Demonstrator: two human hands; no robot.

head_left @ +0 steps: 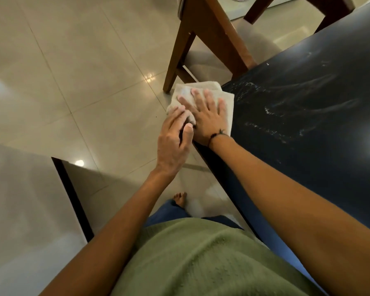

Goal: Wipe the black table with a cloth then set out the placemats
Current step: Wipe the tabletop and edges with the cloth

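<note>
Head view. Right hand (205, 113) lies flat on the cloth (201, 90), fingers straight and spread, pressing it onto the corner of the black table (308, 103). Left hand (175, 133) is cupped at the cloth's overhanging lower-left edge, fingers curled over the fabric there; whether it truly pinches the fabric or only catches it, I cannot tell for sure.

Cloth sits at frame centre, straddling the table corner, part on the top and part hanging out over the tiled floor (73, 71). It is folded, long axis running from lower right to upper left, pointing toward the wooden chair (212, 39).

Unwiped surface, with pale streaks, lies to the right of both hands. Right hand is nearer it and better placed to lead a stroke that way. No placemats in view.
</note>
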